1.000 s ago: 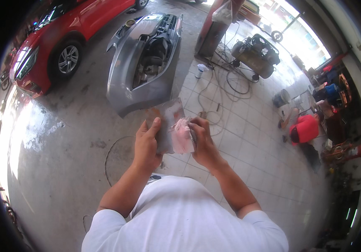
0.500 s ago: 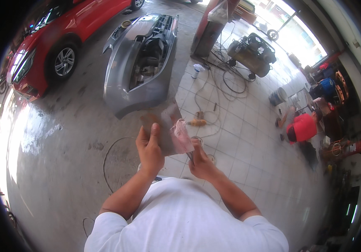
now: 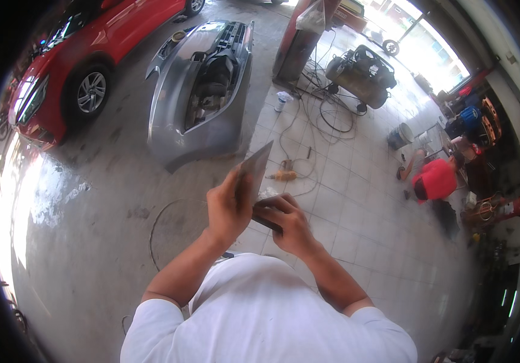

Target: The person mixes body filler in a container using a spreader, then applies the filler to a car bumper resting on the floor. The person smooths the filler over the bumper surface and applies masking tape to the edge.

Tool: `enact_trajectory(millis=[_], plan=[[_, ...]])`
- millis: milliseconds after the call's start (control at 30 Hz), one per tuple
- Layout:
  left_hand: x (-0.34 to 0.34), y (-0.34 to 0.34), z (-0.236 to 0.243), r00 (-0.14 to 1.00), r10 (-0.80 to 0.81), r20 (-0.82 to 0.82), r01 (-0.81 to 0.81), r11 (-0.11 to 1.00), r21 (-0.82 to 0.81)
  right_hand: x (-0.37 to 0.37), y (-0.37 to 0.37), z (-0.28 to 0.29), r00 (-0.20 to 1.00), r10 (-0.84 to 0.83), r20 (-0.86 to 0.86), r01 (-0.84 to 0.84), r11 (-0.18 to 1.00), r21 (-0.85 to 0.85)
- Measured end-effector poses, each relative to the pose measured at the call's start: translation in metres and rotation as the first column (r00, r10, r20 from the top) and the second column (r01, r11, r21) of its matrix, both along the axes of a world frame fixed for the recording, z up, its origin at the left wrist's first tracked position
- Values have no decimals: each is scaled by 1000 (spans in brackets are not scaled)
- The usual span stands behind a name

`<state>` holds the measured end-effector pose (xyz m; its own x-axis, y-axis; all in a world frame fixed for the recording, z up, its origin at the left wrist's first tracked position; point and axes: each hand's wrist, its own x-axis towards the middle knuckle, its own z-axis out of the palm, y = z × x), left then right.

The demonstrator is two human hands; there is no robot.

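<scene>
My left hand (image 3: 227, 212) grips a thin grey flat plate (image 3: 259, 162), tilted nearly edge-on, its face mostly hidden. Just right of it, my right hand (image 3: 290, 221) has its fingers wrapped on a dark, flat spreader-like tool (image 3: 265, 221), which lies against or very near the plate's lower edge. A pale lump (image 3: 268, 193), like the pinkish paste seen earlier, shows between plate and fingers; I cannot tell which it sits on. Beyond my hands, a detached silver car bumper (image 3: 172, 142) lies on the floor.
A red car (image 3: 51, 91) stands left. A post (image 3: 290, 57) and compressor (image 3: 360, 78) are ahead, with hoses (image 3: 332, 127), a white cup (image 3: 281, 100) and a yellow power tool (image 3: 281, 175) on the floor. A person in red (image 3: 435, 178) works at right beside a bucket (image 3: 399, 136).
The plate has turned from face-up, showing pink paste, to nearly edge-on. My left hand has moved right and rotated with it. My right hand has shifted down, the dark tool showing more below the plate.
</scene>
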<state>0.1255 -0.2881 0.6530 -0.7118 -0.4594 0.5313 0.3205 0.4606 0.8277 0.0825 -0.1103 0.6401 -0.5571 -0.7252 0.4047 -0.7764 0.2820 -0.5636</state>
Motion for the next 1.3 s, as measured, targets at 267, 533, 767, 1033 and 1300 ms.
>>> enact_trajectory(millis=[267, 533, 767, 1033, 1300], plan=[[-17, -14, 7, 991, -130, -39, 108, 587, 802, 7, -6, 21, 996, 88, -14, -85, 893, -443], [2, -9, -2, 985, -156, 76, 78, 790, 608, -52, 32, 16, 911, -207, -358, 268, 955, 130], [-11, -10, 22, 1000, 12, 9, -13, 992, 127, -5, 9, 12, 971, -56, -232, 83, 991, 108], [-6, -4, 30, 998, -36, -45, 34, 999, -35, -11, 2, 25, 966, -132, -223, 134, 991, -8], [-6, -9, 27, 999, -43, -14, 42, 998, -46, -21, 2, 55, 949, -175, -262, 169, 985, -46]])
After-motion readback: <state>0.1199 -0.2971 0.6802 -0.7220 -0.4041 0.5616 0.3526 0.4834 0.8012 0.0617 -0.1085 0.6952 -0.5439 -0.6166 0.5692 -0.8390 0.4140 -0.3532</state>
